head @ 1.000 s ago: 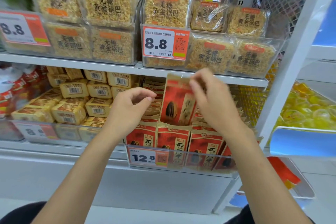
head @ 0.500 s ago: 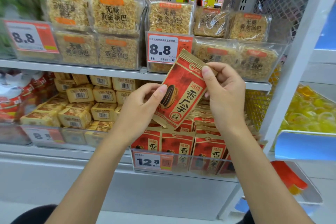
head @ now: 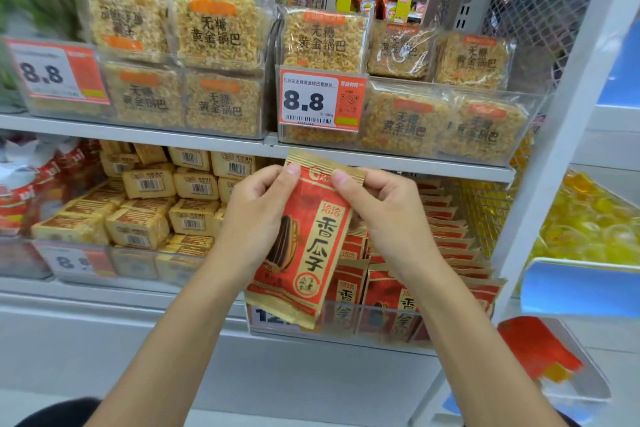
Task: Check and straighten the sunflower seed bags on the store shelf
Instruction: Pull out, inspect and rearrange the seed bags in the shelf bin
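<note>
A red and tan sunflower seed bag [head: 311, 246] hangs nearly upright in front of the middle shelf, its printed front facing me. My left hand [head: 256, 218] grips its left edge, thumb on the top strip. My right hand [head: 384, 215] pinches the top right corner and right edge. Behind and below the held bag, several matching seed bags [head: 391, 291] stand in rows inside a clear bin [head: 349, 322] on the shelf, reaching back to the right. The held bag hides most of the bin's price tag.
Left of the bin lie stacked tan snack blocks [head: 145, 215]. Clear-wrapped rice crackers [head: 405, 121] fill the upper shelf above a white shelf edge [head: 415, 163]. A white upright post [head: 561, 128] stands at the right, with yellow candies [head: 588, 222] beyond it.
The bag went from being lifted out of the bin to being tilted, and is now nearly upright and lower. Both hands have shifted to its top corners.
</note>
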